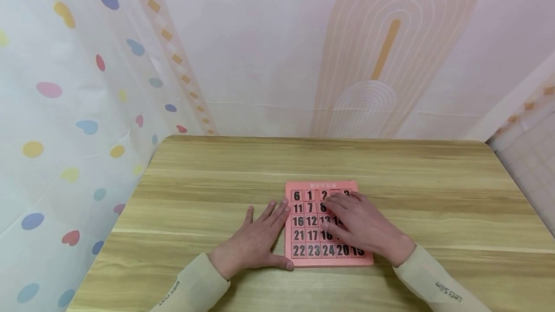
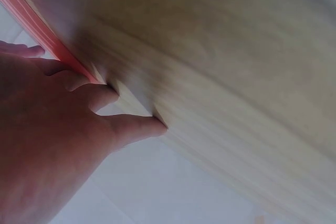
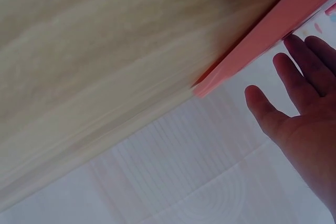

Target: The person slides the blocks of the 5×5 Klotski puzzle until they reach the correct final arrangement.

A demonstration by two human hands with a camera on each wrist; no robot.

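A pink sliding number puzzle (image 1: 321,186) lies flat on the table, its square tiles bearing black numbers. My left hand (image 1: 256,243) is spread out along its left side; fingertips touch the frame's edge and the thumb reaches its lower left corner. In the left wrist view, the left hand (image 2: 63,124) has fingers against the pink edge (image 2: 44,35) and on the tabletop. Over the right part of the tiles lies my right hand (image 1: 370,225), fingers extended near the 8 and the upper row, covering several tiles. The right wrist view shows the right hand (image 3: 310,119) with fingers outstretched above the puzzle's side (image 3: 247,51).
The wooden table (image 1: 208,172) has rounded back corners. Behind it hangs a pale cloth (image 1: 260,52) with arch patterns, and at the left a white cloth (image 1: 56,167) with coloured dots.
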